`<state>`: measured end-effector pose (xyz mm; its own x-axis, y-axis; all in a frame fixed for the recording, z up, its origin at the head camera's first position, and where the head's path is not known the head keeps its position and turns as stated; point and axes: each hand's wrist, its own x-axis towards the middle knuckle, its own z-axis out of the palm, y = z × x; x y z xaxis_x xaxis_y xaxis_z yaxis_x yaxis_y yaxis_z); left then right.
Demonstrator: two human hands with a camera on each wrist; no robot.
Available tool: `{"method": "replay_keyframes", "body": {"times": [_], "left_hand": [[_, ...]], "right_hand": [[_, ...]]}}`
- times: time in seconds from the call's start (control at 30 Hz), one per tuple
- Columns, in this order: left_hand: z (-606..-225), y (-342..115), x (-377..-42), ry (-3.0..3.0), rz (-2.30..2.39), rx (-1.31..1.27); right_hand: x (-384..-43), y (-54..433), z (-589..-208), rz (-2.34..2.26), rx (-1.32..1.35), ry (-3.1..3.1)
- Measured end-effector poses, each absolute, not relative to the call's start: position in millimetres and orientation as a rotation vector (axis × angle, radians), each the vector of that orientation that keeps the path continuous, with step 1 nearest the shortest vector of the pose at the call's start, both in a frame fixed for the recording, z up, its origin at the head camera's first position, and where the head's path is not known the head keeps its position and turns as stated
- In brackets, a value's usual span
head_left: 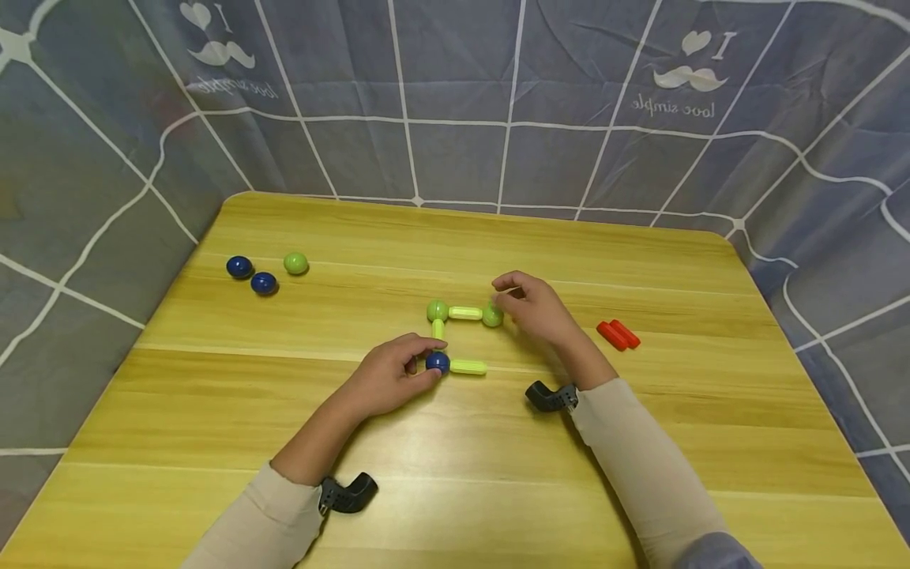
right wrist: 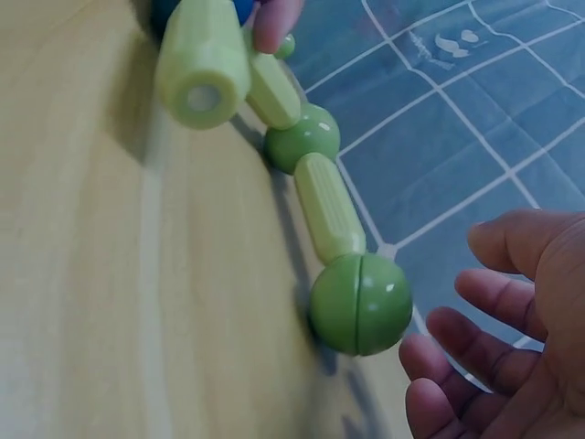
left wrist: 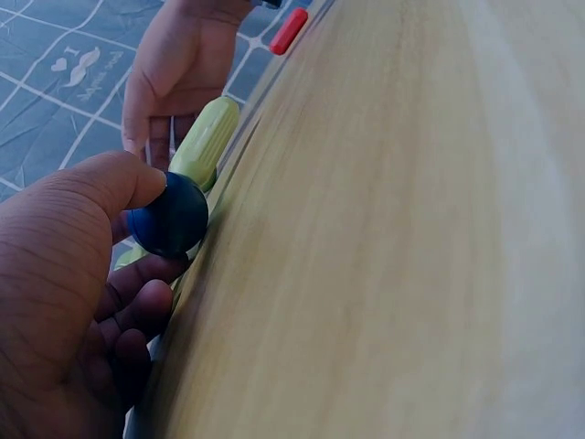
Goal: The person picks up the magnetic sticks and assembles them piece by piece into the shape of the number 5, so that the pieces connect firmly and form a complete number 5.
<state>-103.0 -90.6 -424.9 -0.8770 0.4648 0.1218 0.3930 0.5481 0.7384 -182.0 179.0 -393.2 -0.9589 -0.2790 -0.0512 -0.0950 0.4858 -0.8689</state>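
My left hand (head_left: pixel 387 378) pinches a blue ball (head_left: pixel 438 362) between thumb and fingers. From that ball one yellow-green rod (head_left: pixel 469 367) points right with a free end; another rod (head_left: pixel 438 330) leads away to a green ball (head_left: pixel 437 310). A third rod (head_left: pixel 465 313) joins this corner ball to a second green ball (right wrist: pixel 361 305). Together they form a three-sided shape on the table. Beside the second green ball is my right hand (head_left: pixel 536 310), its fingers loosely bent. In the right wrist view a gap shows between those fingers (right wrist: pixel 484 357) and the ball.
Two blue balls (head_left: pixel 239 267) (head_left: pixel 264 284) and a loose green ball (head_left: pixel 295 263) lie at the back left of the wooden table (head_left: pixel 455 474). Two red rods (head_left: pixel 618 335) lie side by side, right of my right hand. A grey checked cloth (head_left: pixel 455 87) hangs behind.
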Motion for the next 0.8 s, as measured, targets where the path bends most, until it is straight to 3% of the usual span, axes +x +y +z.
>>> {"method": "replay_keyframes", "body": {"times": [0.8], "left_hand": [[-430,-92,-100,2.705,1.237,0.78]], "right_hand": [[-208,129,-362,-1.333,-0.624,2.57]]}}
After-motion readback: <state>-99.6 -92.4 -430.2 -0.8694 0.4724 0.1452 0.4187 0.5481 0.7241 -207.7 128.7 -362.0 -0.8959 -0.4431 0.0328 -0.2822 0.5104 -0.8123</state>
